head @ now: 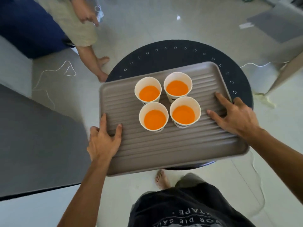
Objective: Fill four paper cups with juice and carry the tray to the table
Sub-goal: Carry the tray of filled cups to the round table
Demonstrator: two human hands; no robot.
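Observation:
A taupe ribbed tray (164, 145) lies over a round dark table (180, 51), and its near left corner overhangs the table's edge. Several white paper cups (174, 79) stand close together on the tray's far middle, each holding orange juice. My left hand (103, 141) grips the tray's left edge, fingers on top and thumb outside the rim. At the right edge, my right hand (237, 117) has its fingers spread on the ribbed surface and its thumb over the rim.
Another person stands at the far left, a bare leg (91, 59) and foot next to the table. A grey mat (32, 136) covers the floor on the left, with a white cord (54, 74) beyond it. A grey piece of furniture (282, 27) stands at the back right.

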